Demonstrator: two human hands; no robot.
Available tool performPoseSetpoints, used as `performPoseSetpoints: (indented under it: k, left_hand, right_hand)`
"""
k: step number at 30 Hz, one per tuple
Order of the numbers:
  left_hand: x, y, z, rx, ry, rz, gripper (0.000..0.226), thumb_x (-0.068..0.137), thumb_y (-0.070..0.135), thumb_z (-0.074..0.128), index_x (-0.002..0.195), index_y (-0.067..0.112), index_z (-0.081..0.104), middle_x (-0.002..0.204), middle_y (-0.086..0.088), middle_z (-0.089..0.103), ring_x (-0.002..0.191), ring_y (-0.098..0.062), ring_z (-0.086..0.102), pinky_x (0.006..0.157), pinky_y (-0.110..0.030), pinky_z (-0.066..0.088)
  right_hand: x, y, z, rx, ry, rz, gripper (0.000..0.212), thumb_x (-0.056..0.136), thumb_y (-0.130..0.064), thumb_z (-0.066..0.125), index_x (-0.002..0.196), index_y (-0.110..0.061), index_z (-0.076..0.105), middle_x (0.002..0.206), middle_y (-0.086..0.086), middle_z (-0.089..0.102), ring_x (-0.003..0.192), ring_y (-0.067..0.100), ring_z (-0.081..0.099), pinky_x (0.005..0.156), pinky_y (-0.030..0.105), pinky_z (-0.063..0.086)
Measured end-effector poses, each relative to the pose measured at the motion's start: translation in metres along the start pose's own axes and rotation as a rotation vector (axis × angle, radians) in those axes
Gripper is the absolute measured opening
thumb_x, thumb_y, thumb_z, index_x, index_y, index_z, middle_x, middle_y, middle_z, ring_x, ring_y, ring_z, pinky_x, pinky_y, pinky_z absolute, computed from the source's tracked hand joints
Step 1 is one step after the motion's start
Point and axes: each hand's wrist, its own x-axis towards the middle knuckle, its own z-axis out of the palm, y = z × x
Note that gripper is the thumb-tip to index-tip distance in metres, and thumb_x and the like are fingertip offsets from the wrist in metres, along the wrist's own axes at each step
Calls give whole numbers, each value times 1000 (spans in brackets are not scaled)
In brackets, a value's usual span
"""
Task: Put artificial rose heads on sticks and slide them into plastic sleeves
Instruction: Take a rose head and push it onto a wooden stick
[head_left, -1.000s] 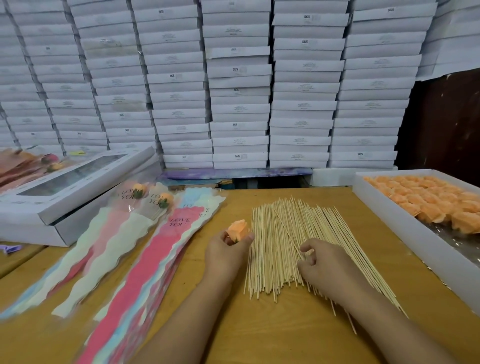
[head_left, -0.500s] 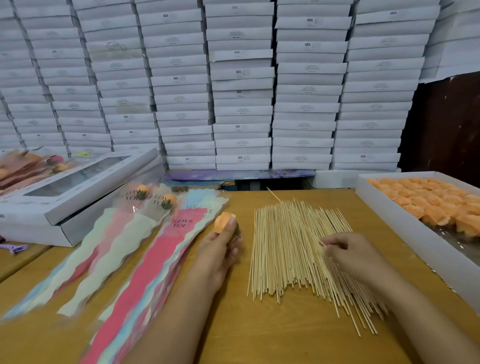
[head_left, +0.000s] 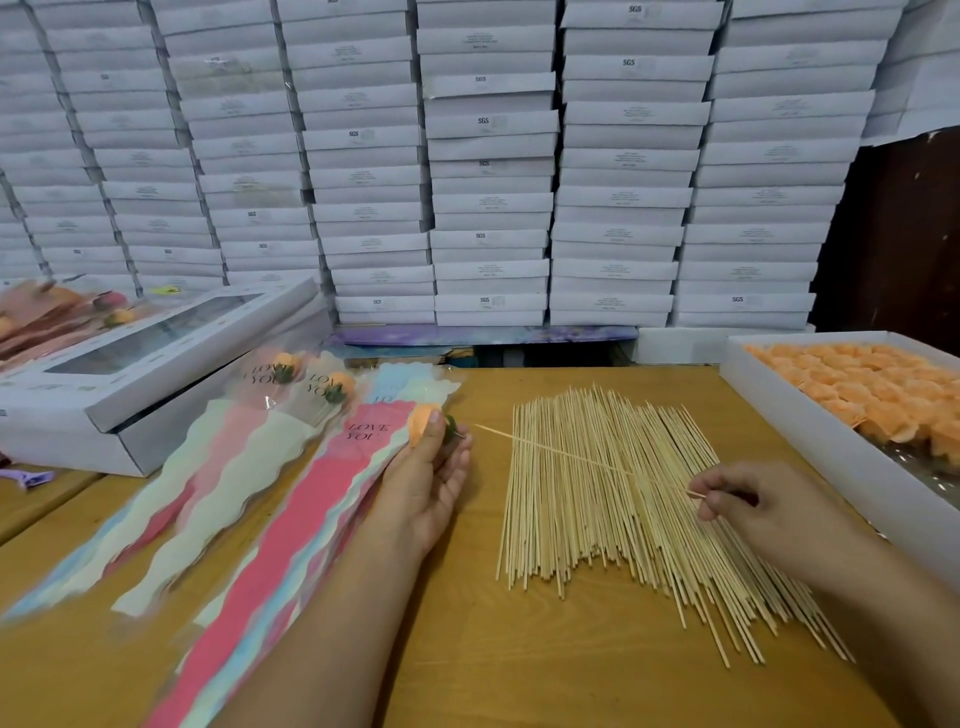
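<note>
My left hand holds an orange rose head with its green base turned to the right, above the stack of plastic sleeves. My right hand pinches one thin wooden stick by its right end. The stick lies nearly level above the pile of sticks, and its pointed tip ends a short way from the rose's base. Two sleeved roses lie at the left on more sleeves.
A white tray full of orange rose heads stands at the right edge. White window boxes sit at the left. Stacked white boxes form a wall behind the wooden table.
My right hand has lifted one stick out of the pile and turned its tip toward the rose. My left hand has moved left over the sleeves with the rose head.
</note>
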Motion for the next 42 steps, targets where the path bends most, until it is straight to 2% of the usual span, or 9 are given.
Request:
performPoseSetpoints:
  k: [7,14,17,19,22,27,34,38,42]
  left_hand:
    - [-1,-1,-2,-34,8,-5,28,85,29,74,104,10,66,86,-13,77,71,-17,76,56,-24,61]
    - [-3,-3,-4,14,21,8,49,69,37,77,110,11,66,86,-10,78,68,-14,75,47,-21,57]
    - [-3,-3,-3,19,21,8,52,68,38,77,111,12,65,90,-11,78,67,-14,75,47,-21,57]
    - [-3,-3,-3,27,25,9,52,68,38,77,112,13,65,91,-10,78,68,-14,75,47,-21,57]
    - [-3,-4,-2,43,29,12,51,68,39,77,111,14,65,90,-9,78,68,-13,75,48,-20,57]
    - [-5,-4,0,60,23,6,49,69,39,76,110,15,65,93,-10,78,68,-13,75,49,-20,58]
    - [-7,-3,-1,60,12,10,47,71,38,75,110,14,66,94,-11,78,70,-14,75,50,-20,58]
    - [-7,-4,-1,82,6,14,35,81,36,74,108,14,66,94,-10,78,72,-13,76,50,-20,58]
    - [-7,-5,0,76,-9,8,23,88,34,71,101,16,66,89,-10,78,69,-13,75,48,-19,57]
  right_hand:
    - [-9,-12,-3,-19,23,-20,26,98,-9,59,97,-33,70,74,-23,72,81,6,67,65,16,45]
    - [-10,-12,-1,-19,28,-14,26,98,-10,58,97,-32,72,72,-29,69,80,-18,58,61,4,41]
    - [-10,-12,-1,-22,13,-4,28,99,-10,57,95,-34,70,73,-22,71,77,-6,63,57,8,42]
    - [-10,-13,-1,-30,16,-8,29,99,-10,57,92,-36,67,74,-17,72,71,-8,63,55,8,41]
    - [-9,-13,0,-43,31,-3,25,98,-8,57,97,-29,71,73,-16,72,63,-18,57,57,3,40]
    - [-9,-12,2,-42,15,12,25,98,-8,57,101,-26,74,75,-14,73,54,-11,57,49,7,39]
    - [-7,-7,3,-66,6,9,29,97,-14,61,93,-41,70,76,-31,70,75,8,69,63,22,52]
    - [-7,-9,6,-28,12,-5,25,95,-16,65,92,-41,69,75,-21,71,75,-4,65,59,12,41]
    - [-8,-13,6,-1,64,-15,18,88,-21,75,79,-36,70,73,-8,70,73,6,64,61,19,44]
